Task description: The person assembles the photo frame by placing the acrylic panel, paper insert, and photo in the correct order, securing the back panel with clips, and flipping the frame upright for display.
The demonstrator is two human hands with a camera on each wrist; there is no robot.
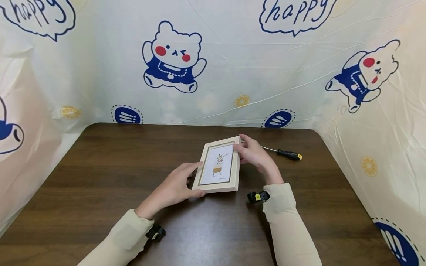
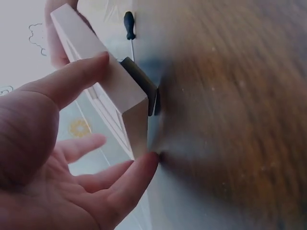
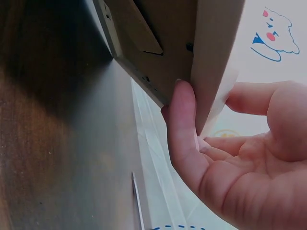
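A cream-edged picture frame (image 1: 217,188) stands tilted over the table, its printed picture of a potted plant (image 1: 218,166) facing up toward the head camera. My left hand (image 1: 174,186) holds its lower left corner, thumb along the bottom edge and a finger at the left side. At the upper right corner my right hand (image 1: 254,153) grips the frame, thumb on the front and fingers behind. The right wrist view shows the brown backing (image 3: 175,24) with small dark tabs and a flap. A dark stand piece (image 2: 141,79) juts from the back in the left wrist view.
A screwdriver (image 1: 289,154) with a black and yellow handle lies right of the frame, its shaft pointing toward my right hand. The brown wooden table (image 1: 100,177) ends at printed curtains (image 1: 233,74) at the back and sides.
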